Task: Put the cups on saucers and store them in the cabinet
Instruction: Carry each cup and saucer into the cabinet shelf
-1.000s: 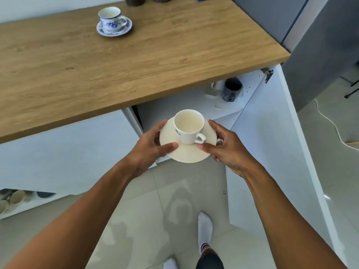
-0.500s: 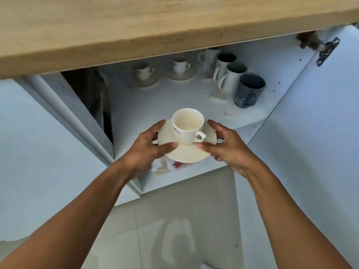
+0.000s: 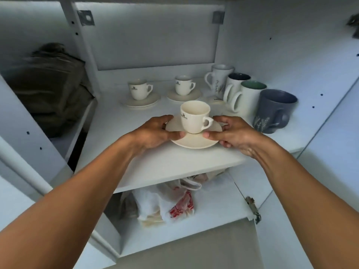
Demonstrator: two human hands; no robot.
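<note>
Left hand [image 3: 155,131]: grips the left rim of the saucer [image 3: 194,141], thumb on top, fingers curled around the far edge.
Right hand [image 3: 236,133]: grips the right rim of the saucer, thumb on top, fingers wrapped under and behind.
Cup [image 3: 194,116]: cream, upright, seated at the saucer's centre; handle points right; dark logo faces the camera.
Saucer: held over the middle of the shelf [image 3: 174,162], near its front edge; contact with the shelf cannot be determined.
Stored sets: two cream cups on saucers stand toward the back edge, one left [image 3: 139,91], one centre [image 3: 184,87].
Mugs: four stand in a row along the right edge, running back to front; the nearest is a blue mug [image 3: 274,110], just beside the right hand.
Lower shelf: holds a plastic bag [image 3: 169,200] with red markings.
Left compartment: holds a dark bundle [image 3: 50,88], blurred.
</note>
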